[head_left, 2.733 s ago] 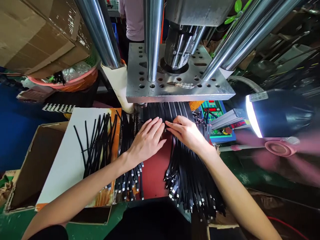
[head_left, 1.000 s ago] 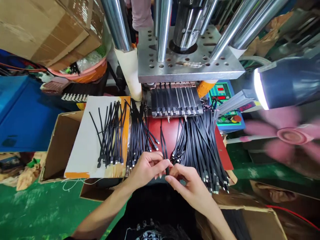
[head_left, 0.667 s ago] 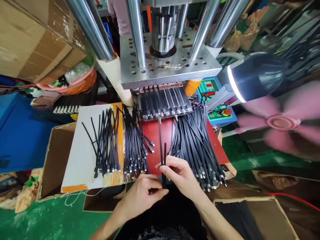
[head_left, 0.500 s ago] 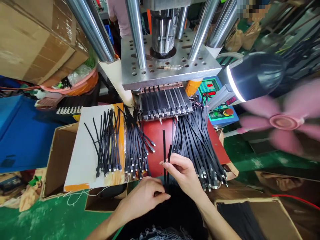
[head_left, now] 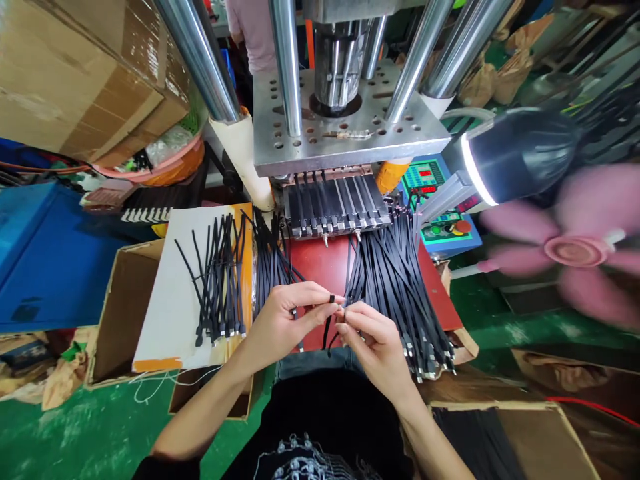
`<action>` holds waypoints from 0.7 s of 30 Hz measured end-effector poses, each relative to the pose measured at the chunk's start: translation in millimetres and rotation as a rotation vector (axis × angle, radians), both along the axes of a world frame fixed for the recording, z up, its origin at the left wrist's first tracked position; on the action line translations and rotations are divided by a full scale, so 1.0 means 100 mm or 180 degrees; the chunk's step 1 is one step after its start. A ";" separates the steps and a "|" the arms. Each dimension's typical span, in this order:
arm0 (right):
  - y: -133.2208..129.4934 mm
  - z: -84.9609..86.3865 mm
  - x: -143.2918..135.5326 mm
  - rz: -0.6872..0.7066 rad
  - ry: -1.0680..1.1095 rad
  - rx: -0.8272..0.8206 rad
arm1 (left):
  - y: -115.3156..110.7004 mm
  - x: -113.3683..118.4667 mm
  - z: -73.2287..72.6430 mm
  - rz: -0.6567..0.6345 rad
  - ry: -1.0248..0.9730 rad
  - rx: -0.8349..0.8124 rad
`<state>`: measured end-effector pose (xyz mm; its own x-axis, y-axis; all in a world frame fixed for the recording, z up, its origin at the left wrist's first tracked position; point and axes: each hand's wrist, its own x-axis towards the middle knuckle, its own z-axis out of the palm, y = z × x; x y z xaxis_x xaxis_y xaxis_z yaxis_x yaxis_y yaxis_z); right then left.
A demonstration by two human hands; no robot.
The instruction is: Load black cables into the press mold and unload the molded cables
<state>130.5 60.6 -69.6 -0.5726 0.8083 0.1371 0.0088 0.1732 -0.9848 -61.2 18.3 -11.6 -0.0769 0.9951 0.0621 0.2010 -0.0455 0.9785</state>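
1. Thick grey steel press plate (head_left: 350,155): above the black slotted metal mould (head_left: 332,199).
2. Loose heap of flat black cables (head_left: 395,287): right-front of the mould.
3. Left hand (head_left: 283,320) and right hand (head_left: 373,337): before the mould, fingertips pinching held flat black cabling (head_left: 327,331); piece count unclear.
4. Step: apparently sorting cable ends; the next move likely calls for careful fingertip alignment.
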 end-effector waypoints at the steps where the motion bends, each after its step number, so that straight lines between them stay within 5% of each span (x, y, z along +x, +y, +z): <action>1: 0.03 0.01 -0.01 0.0028 0.0023 -0.0029 | 0.00 0.00 0.00 0.0000 -0.0055 0.0004; 9: 0.13 0.05 -0.22 0.0102 -0.0018 -0.0208 | 0.17 0.01 0.13 0.0203 0.0164 0.0251; 14: 0.10 0.07 -0.14 0.1040 -0.0719 -0.1239 | 0.73 -0.26 0.10 0.0863 0.0736 0.0595; 17: 0.53 0.26 0.00 0.1426 -0.1053 -0.1008 | 1.29 -0.46 -0.11 0.0761 0.1351 0.0716; 21: 1.57 0.51 -0.04 0.1020 -0.1090 0.0181 | 1.91 -0.57 -0.37 0.0845 0.2160 0.0554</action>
<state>126.3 218.1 -18.3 -0.8120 0.5801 -0.0644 0.2689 0.2739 -0.9234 -118.1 209.8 -48.7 -0.2017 0.9199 0.3363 0.7837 -0.0544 0.6188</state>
